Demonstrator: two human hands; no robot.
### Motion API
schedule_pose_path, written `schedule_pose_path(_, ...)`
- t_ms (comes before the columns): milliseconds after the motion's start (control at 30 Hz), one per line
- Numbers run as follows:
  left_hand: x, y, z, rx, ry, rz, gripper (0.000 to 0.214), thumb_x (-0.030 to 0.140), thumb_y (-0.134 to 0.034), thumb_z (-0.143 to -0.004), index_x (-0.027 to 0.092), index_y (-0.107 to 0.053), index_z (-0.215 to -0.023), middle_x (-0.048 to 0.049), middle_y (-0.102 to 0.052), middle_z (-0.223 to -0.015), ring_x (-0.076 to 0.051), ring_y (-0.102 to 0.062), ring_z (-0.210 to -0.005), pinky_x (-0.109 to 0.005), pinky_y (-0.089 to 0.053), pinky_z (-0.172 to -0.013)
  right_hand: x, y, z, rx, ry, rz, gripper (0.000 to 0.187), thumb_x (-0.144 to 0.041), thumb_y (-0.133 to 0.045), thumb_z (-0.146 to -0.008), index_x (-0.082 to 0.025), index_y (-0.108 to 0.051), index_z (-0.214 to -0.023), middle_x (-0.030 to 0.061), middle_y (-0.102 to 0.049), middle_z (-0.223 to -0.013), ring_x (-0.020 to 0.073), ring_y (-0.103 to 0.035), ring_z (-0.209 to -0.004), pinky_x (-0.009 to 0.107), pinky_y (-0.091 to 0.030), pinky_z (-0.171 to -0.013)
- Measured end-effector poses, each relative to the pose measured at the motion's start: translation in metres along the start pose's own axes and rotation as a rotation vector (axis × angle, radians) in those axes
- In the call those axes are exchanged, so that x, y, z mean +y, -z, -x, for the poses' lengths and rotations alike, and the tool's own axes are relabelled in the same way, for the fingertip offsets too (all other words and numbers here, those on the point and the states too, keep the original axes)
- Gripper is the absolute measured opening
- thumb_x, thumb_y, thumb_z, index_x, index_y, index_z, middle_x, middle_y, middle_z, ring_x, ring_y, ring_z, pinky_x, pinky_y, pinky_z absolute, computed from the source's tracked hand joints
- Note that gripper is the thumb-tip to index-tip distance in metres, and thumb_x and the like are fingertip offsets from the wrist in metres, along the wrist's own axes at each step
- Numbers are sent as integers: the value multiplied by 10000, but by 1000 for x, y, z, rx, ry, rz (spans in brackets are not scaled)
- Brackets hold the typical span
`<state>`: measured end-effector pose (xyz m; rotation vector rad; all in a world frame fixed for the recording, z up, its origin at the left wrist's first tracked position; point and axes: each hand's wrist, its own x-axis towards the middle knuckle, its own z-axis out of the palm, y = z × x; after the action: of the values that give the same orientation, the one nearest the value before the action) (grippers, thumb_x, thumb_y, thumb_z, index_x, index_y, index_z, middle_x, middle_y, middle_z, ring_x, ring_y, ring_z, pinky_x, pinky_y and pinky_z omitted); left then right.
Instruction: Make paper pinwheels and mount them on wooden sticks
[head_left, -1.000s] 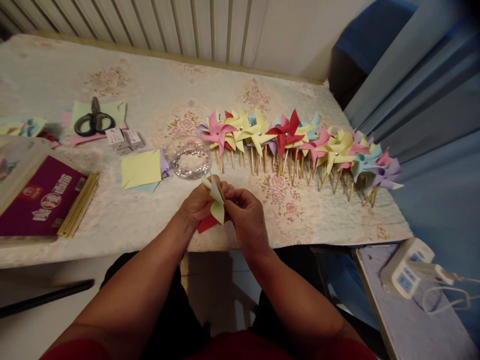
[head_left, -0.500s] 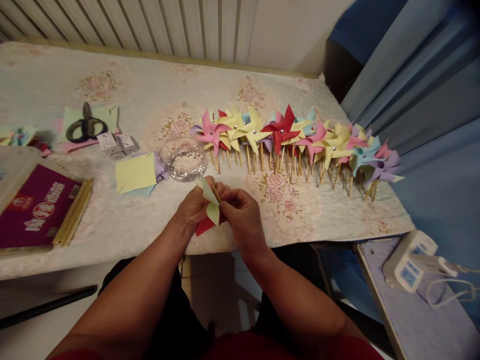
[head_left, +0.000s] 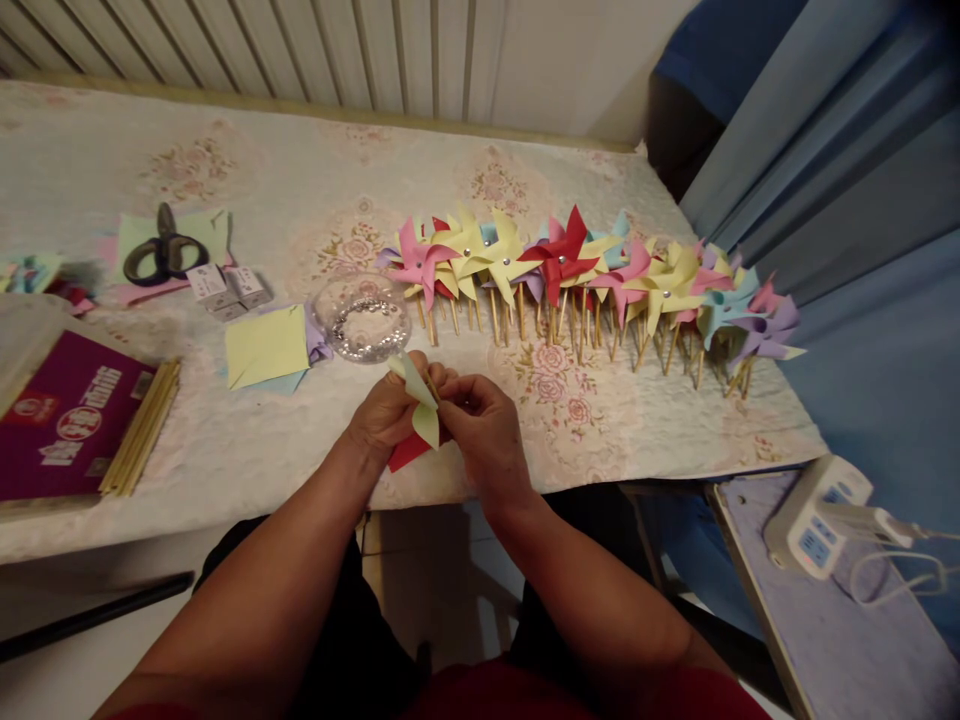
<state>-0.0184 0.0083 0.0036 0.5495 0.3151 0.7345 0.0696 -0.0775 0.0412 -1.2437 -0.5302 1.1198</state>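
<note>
Near the table's front edge, my left hand (head_left: 381, 412) is closed around a pale green paper pinwheel (head_left: 426, 424). My right hand (head_left: 486, 418) pinches close behind the pinwheel, at a short wooden stick (head_left: 430, 387) that shows between the hands. My fingers hide most of the stick and where it meets the paper. Below the pinwheel, a red piece of paper (head_left: 407, 453) lies on the table. Just beyond my left hand sits a clear round dish (head_left: 367, 320) of small shiny pins.
Several finished pinwheels (head_left: 562, 260) on sticks stand in a row, back right. On the left are paper squares (head_left: 268, 345), small white boxes (head_left: 229, 285), scissors (head_left: 166, 255), a bundle of sticks (head_left: 142, 430) and a purple-labelled box (head_left: 67, 420). A power strip (head_left: 819, 518) lies at right.
The view has shifted very slightly, so the things on the left appear a little further left. Both hands keep the same hold on the pinwheel.
</note>
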Motion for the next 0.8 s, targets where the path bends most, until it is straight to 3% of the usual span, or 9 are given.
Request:
schedule_pose_path(333, -1, 0, -1, 41, 7, 10, 387, 83, -889, -560, 164, -511, -568, 27, -543, -603, -112, -558, -619, -215, -486, -592, -1, 3, -2, 53, 80, 99, 142, -302, -738, -678, -215, -626, -691, -50, -620, -669, 107, -544, -623, 241, -464, -592)
schedule_pose_path(800, -4, 6, -2, 38, 5, 2, 329, 84, -876, -608, 164, -563, -669, 30, -588, -652, -101, -586, -614, -199, -506, -606, 1, 7, -4, 55, 80, 128, 99, -292, -713, -716, -225, -641, -704, -50, -600, -653, 111, -529, -593, 257, -443, -579)
